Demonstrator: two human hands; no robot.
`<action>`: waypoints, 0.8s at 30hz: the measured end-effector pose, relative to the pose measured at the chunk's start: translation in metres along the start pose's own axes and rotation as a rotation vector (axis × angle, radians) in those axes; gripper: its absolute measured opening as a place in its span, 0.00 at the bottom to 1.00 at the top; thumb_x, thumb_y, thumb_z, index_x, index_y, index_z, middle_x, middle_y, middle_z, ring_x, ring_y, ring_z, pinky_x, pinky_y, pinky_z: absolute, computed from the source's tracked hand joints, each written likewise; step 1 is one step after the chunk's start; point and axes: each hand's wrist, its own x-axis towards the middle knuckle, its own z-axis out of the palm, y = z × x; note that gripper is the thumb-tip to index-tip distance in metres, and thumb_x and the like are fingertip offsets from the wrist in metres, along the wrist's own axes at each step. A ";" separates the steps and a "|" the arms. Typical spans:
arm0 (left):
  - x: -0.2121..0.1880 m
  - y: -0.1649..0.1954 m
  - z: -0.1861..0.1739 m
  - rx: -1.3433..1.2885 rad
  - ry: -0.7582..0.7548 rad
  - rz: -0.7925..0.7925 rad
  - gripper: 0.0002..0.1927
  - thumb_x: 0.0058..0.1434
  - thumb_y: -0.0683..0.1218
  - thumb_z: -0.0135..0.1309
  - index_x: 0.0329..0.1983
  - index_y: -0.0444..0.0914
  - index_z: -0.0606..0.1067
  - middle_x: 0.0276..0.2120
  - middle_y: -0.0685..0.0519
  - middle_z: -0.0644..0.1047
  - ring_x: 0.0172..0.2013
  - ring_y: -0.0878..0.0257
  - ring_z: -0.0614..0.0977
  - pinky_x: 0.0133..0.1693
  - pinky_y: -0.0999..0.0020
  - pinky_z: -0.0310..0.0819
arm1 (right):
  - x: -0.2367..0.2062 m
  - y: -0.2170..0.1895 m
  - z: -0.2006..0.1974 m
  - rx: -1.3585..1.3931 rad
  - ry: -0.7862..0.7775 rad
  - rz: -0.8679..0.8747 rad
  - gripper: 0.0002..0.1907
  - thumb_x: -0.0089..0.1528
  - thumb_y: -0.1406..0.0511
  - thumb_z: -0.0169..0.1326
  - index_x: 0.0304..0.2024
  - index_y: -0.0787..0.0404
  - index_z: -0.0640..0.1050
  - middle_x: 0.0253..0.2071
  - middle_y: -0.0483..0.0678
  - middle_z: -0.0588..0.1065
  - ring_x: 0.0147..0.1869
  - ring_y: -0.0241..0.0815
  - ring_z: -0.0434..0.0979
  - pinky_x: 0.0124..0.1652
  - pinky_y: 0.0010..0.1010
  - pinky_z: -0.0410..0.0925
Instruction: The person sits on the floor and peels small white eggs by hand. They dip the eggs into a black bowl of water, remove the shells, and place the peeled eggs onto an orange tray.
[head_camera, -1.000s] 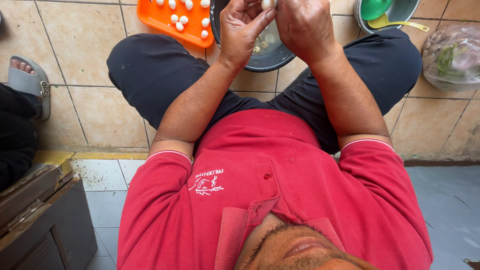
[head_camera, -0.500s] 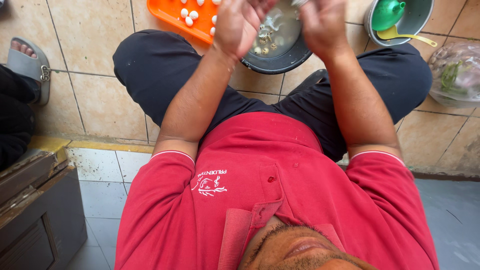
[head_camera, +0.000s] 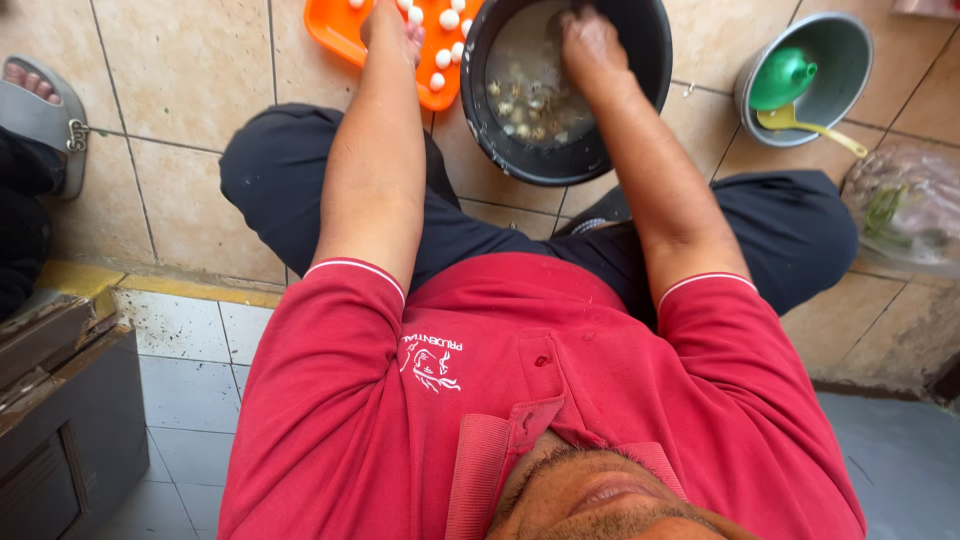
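Both hands parted: left hand (head_camera: 392, 30) over orange tray (head_camera: 335, 28), right hand (head_camera: 590, 45) in black bowl (head_camera: 640, 130); grips unclear.

A grey metal pot (head_camera: 845, 50) stands on the beige tiled floor (head_camera: 190, 70) at the upper right, holding a green funnel (head_camera: 782, 77) and a yellow ladle (head_camera: 800, 122) whose handle sticks out over the rim. Just right of it lies a clear plastic bag of greens (head_camera: 905, 205). At the far left, another person's foot in a grey sandal (head_camera: 42, 105); below it, a dark wooden box (head_camera: 60, 420)
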 end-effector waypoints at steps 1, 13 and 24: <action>0.004 -0.001 0.003 0.029 0.012 -0.017 0.11 0.70 0.42 0.50 0.52 0.32 0.74 0.52 0.43 0.75 0.51 0.53 0.81 0.57 0.59 0.76 | 0.007 -0.005 0.006 -0.043 -0.021 -0.022 0.14 0.67 0.67 0.46 0.49 0.65 0.79 0.47 0.66 0.77 0.51 0.68 0.78 0.47 0.54 0.72; -0.064 -0.004 0.095 0.352 -0.163 1.025 0.05 0.70 0.40 0.51 0.46 0.34 0.74 0.46 0.45 0.77 0.45 0.51 0.81 0.44 0.59 0.79 | 0.034 -0.016 0.003 -0.150 -0.332 0.199 0.17 0.64 0.67 0.47 0.53 0.61 0.80 0.52 0.62 0.78 0.54 0.59 0.80 0.52 0.48 0.72; -0.092 -0.070 0.102 1.742 -0.664 0.952 0.26 0.52 0.41 0.60 0.57 0.35 0.74 0.59 0.38 0.71 0.61 0.42 0.72 0.58 0.50 0.69 | -0.035 -0.009 -0.040 0.543 0.033 0.355 0.13 0.57 0.71 0.57 0.45 0.61 0.81 0.46 0.58 0.81 0.51 0.54 0.83 0.51 0.40 0.74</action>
